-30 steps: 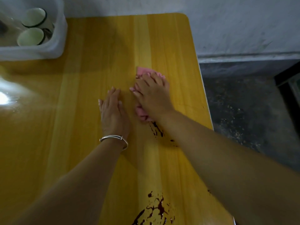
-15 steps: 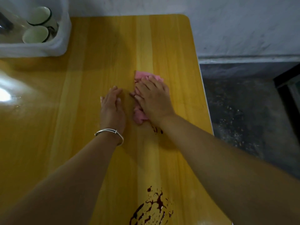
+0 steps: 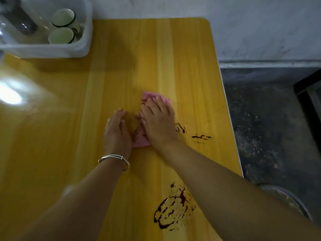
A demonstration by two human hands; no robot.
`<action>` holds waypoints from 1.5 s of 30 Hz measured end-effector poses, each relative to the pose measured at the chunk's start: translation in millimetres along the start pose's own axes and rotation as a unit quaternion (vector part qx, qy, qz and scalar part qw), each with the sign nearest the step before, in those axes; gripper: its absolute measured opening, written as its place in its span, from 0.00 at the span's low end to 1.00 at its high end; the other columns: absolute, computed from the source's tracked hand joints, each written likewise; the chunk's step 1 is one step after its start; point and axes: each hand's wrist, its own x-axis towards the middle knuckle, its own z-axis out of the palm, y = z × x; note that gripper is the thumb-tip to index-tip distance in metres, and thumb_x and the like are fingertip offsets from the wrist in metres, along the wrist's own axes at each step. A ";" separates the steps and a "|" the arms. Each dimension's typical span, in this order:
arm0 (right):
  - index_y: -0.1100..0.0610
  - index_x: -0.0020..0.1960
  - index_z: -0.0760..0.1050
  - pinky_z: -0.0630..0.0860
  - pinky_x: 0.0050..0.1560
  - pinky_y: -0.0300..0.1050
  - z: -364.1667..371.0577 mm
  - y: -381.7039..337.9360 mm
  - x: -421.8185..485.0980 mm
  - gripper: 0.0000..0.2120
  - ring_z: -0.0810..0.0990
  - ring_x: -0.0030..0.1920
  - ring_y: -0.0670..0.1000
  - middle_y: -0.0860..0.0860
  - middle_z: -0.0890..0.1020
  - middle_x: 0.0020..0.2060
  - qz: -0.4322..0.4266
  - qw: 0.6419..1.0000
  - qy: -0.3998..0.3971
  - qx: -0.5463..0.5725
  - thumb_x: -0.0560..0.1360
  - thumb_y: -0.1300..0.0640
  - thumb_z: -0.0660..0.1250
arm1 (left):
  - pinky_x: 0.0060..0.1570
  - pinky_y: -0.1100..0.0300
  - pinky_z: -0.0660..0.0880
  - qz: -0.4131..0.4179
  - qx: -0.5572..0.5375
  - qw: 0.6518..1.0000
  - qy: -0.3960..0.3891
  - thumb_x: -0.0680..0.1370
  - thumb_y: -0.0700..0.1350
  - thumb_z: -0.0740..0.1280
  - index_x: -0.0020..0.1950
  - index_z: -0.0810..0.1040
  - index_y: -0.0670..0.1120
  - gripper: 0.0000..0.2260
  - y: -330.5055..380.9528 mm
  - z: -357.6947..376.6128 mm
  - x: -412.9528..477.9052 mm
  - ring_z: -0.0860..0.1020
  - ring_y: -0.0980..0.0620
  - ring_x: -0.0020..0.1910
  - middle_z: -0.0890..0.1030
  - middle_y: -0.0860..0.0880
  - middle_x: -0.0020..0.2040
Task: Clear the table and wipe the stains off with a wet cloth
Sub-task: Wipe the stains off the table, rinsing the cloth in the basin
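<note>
A pink cloth [image 3: 150, 96] lies on the yellow wooden table [image 3: 121, 75], pressed flat under my right hand [image 3: 159, 124]. Only the cloth's far edge and a near corner show past the hand. My left hand [image 3: 116, 131], with a silver bangle on the wrist, rests on the table just left of the cloth, fingers curled toward its edge. Dark red stains [image 3: 201, 137] streak the table right of my right wrist. A bigger dark red puddle [image 3: 172, 207] lies near the front edge, beside my right forearm.
A white plastic tub [image 3: 76, 47] at the table's far left corner holds two pale green cups [image 3: 63, 17] and a clear glass item. The table's right edge drops to a dark floor. A round metal basin [image 3: 291, 199] sits on the floor at the lower right.
My right hand slid the cloth to the left and toward me, uncovering more of the streaks on the right. My left hand's fingers curled in beside the cloth.
</note>
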 end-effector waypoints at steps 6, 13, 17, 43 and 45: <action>0.53 0.63 0.72 0.58 0.71 0.48 -36.0 98.2 4.1 0.17 0.66 0.69 0.54 0.52 0.74 0.64 0.163 0.987 0.004 0.002 0.79 0.50 0.54 | 0.61 0.68 0.62 -0.026 -0.006 1.000 -0.006 0.80 0.36 0.55 0.61 0.75 0.43 0.14 -11.4 -28.4 -8.5 0.70 0.51 0.65 0.74 0.47 0.65; 0.54 0.64 0.72 0.60 0.64 0.51 -34.6 24.4 9.1 0.18 0.62 0.69 0.55 0.52 0.72 0.65 0.265 0.963 -0.041 0.000 0.80 0.47 0.54 | 0.59 0.59 0.67 -0.081 -0.009 0.996 -0.027 0.81 0.40 0.54 0.62 0.75 0.47 0.14 -17.2 -43.4 -23.0 0.73 0.46 0.60 0.76 0.45 0.61; 0.54 0.57 0.74 0.61 0.60 0.50 -31.9 -37.3 -1.7 0.15 0.65 0.64 0.54 0.51 0.76 0.60 0.191 0.975 -0.078 0.086 0.80 0.48 0.55 | 0.52 0.60 0.68 -0.090 -0.028 0.995 -0.029 0.80 0.40 0.55 0.61 0.76 0.47 0.14 -14.5 -52.6 -25.1 0.75 0.46 0.56 0.78 0.46 0.58; 0.64 0.52 0.78 0.75 0.36 0.42 -71.4 -183.4 -67.8 0.07 0.80 0.37 0.51 0.56 0.83 0.42 0.277 0.671 -0.199 0.659 0.77 0.61 0.64 | 0.35 0.61 0.79 -0.258 -0.328 0.899 -0.132 0.78 0.40 0.62 0.59 0.74 0.41 0.10 -45.2 -203.9 -65.3 0.79 0.54 0.37 0.79 0.47 0.41; 0.62 0.47 0.77 0.72 0.27 0.41 -70.9 -199.9 -80.4 0.05 0.78 0.29 0.53 0.56 0.82 0.34 0.255 0.681 -0.231 0.646 0.76 0.60 0.65 | 0.37 0.59 0.78 -0.267 -0.335 0.896 -0.120 0.77 0.38 0.63 0.56 0.74 0.42 0.09 -55.1 -216.6 -83.5 0.78 0.53 0.37 0.79 0.47 0.42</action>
